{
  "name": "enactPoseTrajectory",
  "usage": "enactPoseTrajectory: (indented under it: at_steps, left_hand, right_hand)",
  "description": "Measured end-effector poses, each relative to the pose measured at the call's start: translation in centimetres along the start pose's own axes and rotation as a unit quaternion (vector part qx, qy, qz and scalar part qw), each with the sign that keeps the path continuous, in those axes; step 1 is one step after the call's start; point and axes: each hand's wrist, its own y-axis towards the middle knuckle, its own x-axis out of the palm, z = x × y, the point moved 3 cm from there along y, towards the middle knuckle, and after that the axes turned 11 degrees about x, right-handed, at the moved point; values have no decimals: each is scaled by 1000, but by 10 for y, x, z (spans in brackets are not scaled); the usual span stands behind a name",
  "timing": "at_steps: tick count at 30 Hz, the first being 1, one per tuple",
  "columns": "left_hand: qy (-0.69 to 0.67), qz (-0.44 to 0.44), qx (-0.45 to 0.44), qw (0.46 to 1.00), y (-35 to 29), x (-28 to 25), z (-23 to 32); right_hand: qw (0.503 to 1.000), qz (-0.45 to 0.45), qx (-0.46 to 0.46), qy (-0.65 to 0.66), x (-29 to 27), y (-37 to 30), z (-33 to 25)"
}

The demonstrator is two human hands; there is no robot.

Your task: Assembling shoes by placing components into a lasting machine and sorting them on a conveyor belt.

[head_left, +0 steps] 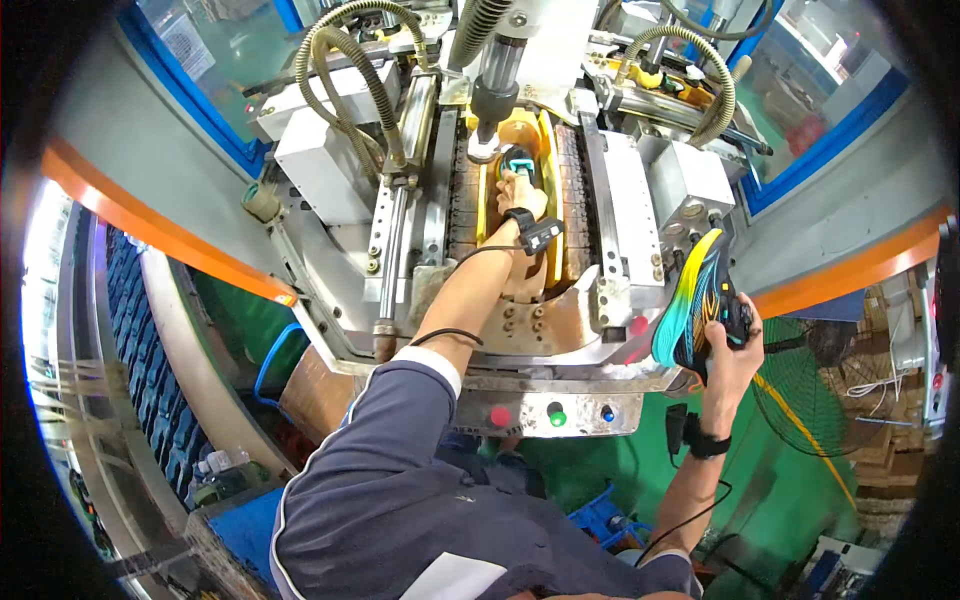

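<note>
My right hand (735, 345) grips a running shoe (690, 305) at the right of the machine, thumb across its side. The shoe is teal, yellow and black, tilted steeply with one end up. My left hand (522, 195) reaches into the machine's central slot, fingers closed around a black and teal piece (518, 163). Most of that piece is hidden by the hand, so its kind does not show. Yellow pads (555, 200) flank the slot, and a metal press cylinder (497, 85) stands over its far end.
Ribbed hoses (345, 45) arch over white boxes (325, 165) on both sides. A front panel holds red, green and blue buttons (557, 413). Orange-edged guards (165, 235) curve around the machine. A black wire fan (810, 390) stands at right, a conveyor (145, 370) at left.
</note>
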Motion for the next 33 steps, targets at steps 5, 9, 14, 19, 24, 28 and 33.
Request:
enactPoseTrajectory:
  at_steps: [5,9,14,19,24,28,33]
  left_hand:
    - [-242,42,-3,969,-22,-71,-8]
    - [-555,-176,-81,809,-136,-178,-7]
    - [-539,-94,-31,836,-263,-288,-52]
    - [-482,76,-83,869,-381,-373,-95]
    - [-460,293,-143,826,-479,-379,-131]
    - [-489,340,-177,783,-519,-349,-137]
    - [-511,390,-217,735,-558,-319,-120]
  right_hand:
    - [983,-34,-64,-171,63,77,-45]
    - [931,-153,-80,-322,174,101,-87]
    - [871,-288,-54,-394,334,105,-37]
    - [872,-119,-174,-443,410,91,68]
    - [906,-86,-153,-386,421,66,60]
    - [893,-149,-115,-409,403,51,55]
    - [841,-316,-394,-193,297,-131,-11]
